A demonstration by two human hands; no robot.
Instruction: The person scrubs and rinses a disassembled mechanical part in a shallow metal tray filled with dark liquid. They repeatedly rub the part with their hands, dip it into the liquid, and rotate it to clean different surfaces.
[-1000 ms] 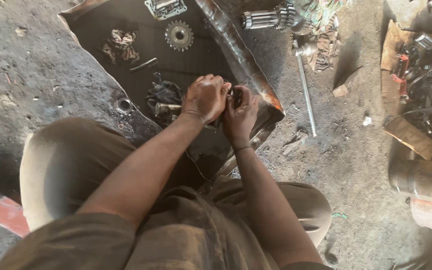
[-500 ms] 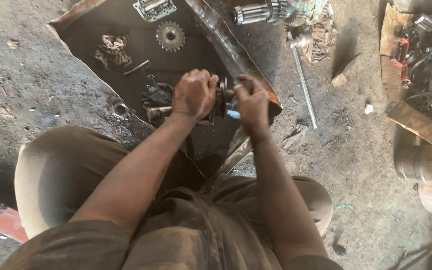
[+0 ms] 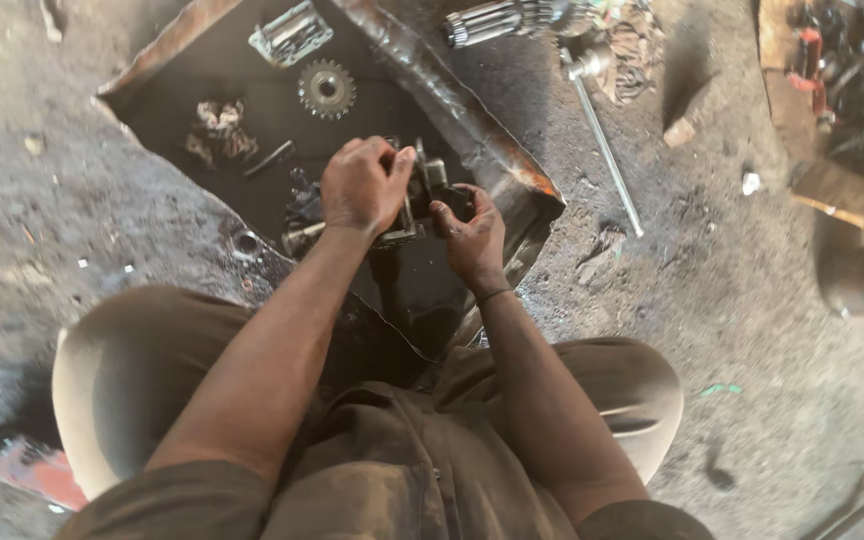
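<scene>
The person is squatting over a dark, oil-stained metal tray (image 3: 182,100) on the dirt floor and working both hands on a greasy metal assembly (image 3: 424,190), which is sitting near the tray's centre, toward its 4 o'clock rim. The left hand (image 3: 362,185) is curling over the top of the assembly from its 9 o'clock side, fingers closed around the upper part, thumb tip pressing against it. The right hand (image 3: 467,235) is cupping the assembly from 4 o'clock, fingers wrapped around its dark end; whether they are pinching a smaller piece there cannot be told. A short shaft stub (image 3: 302,237) is projecting from under the left hand at 8 o'clock. Judged from its look, the assembly is solid steel: heavy for its bulk, fully rigid, not fragile, yet coated in oil and therefore slippery. A full wrapping grasp on the blocky body, as both hands are now giving, appears sounder than a fingertip hold; the stub offers a second purchase. Lying in the tray at 12 o'clock of the hands are a toothed gear (image 3: 327,88) and a bright bracket (image 3: 292,32); a clump of oily debris (image 3: 217,125) is lying at 10 o'clock. Outside the tray, at 2 o'clock, a long steel rod (image 3: 607,150) and a splined shaft (image 3: 497,20) are resting on the ground.
</scene>
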